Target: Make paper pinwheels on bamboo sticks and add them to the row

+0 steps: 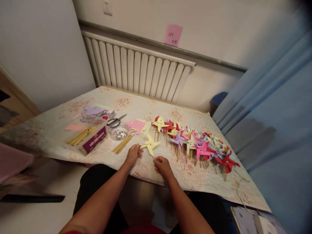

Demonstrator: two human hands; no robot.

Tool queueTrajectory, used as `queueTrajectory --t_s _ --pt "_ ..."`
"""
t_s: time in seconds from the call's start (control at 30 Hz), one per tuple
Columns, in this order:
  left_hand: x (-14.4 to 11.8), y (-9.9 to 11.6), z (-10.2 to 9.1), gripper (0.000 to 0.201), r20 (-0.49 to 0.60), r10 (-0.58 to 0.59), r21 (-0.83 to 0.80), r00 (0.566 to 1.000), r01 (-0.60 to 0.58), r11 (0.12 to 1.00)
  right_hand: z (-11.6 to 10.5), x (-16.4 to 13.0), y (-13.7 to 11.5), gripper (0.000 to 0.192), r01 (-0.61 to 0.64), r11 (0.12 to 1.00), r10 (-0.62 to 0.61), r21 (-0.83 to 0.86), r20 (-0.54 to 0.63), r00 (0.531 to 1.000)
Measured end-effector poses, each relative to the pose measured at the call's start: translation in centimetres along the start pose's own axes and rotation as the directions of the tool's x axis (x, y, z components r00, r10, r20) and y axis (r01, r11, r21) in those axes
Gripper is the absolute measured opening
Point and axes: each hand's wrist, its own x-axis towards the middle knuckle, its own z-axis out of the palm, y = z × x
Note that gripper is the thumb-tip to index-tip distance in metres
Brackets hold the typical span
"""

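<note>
A yellow paper pinwheel (150, 145) with a small pin at its centre is held just above the table's front part, between my two hands. My left hand (133, 155) has its fingers curled in and meets the tip of the left blade. Thumb and fingers of my right hand (163, 166) are pinched together at the lower blade's tip; whether a stick is also in that pinch I cannot tell. Close to my left hand lie several loose wooden sticks (123, 144). Right of my hands is a dense row of finished-looking pinwheels (191, 143) in red, pink, purple and yellow.
A clear round container (118, 134) holds small shiny pins, with scissors (117, 121) behind it. A purple-labelled box (96, 140) holds more sticks. Coloured paper pieces (136, 125) lie behind my hands. A radiator (138, 70) lines the wall; a blue curtain (275, 113) hangs at right.
</note>
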Motion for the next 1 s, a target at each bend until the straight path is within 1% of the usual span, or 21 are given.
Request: queueTrajectory --t_s 0.13,0.23,0.3,0.37,0.43,0.57,0.7,0.77,0.9,1.0 --pt "0.2 -0.1 -0.1 0.036 -0.002 -0.03 -0.05 1.0 0.03 0.998 -0.9 -0.4 0.4 0.02 0.01 1.0 -0.009 -0.027 0.015 1.0" --pt "0.1 -0.1 -0.2 0.034 0.017 -0.026 -0.068 1.0 0.028 0.997 -2.3 -0.8 0.8 0.021 0.037 0.991 -0.04 -0.131 -0.022 0.999" --pt "0.0 0.0 -0.3 0.035 0.026 -0.023 -0.058 0.999 0.025 0.998 -3.4 -1.1 1.0 0.021 0.085 0.962 -0.101 -0.259 -0.048 0.994" --pt "-0.1 0.0 -0.3 0.037 0.03 -0.023 -0.05 0.999 0.025 0.998 -4.3 -1.2 1.2 0.021 0.16 0.91 -0.197 -0.382 -0.057 0.979" --pt "-0.2 0.1 -0.4 0.042 0.039 -0.027 -0.064 0.999 0.03 0.998 -4.9 -1.2 1.4 0.022 0.22 0.864 -0.271 -0.453 -0.048 0.961" --pt "-0.4 0.1 -0.5 0.053 0.063 -0.023 -0.101 0.998 0.03 0.994 -5.0 -1.3 1.8 0.022 0.281 0.807 -0.335 -0.519 -0.011 0.942" --pt "-0.4 0.2 -0.5 0.055 0.076 -0.018 -0.1 0.997 0.025 0.995 -4.7 -1.4 1.9 0.021 0.311 0.759 -0.361 -0.573 0.027 0.932" --pt "-0.4 0.2 -0.5 0.052 0.094 -0.003 -0.046 0.996 0.008 0.999 -4.7 -1.4 1.9 0.021 0.324 0.744 -0.374 -0.584 0.038 0.926" --pt "-0.5 0.3 -0.5 0.037 0.12 0.01 0.099 0.993 -0.022 0.995 -4.7 -1.4 1.9 0.021 0.325 0.741 -0.376 -0.587 0.038 0.926" --pt "-0.5 0.2 -0.4 0.028 0.113 0.004 0.132 0.994 -0.019 0.991 -4.7 -1.5 1.8 0.021 0.331 0.739 -0.38 -0.586 0.042 0.924"
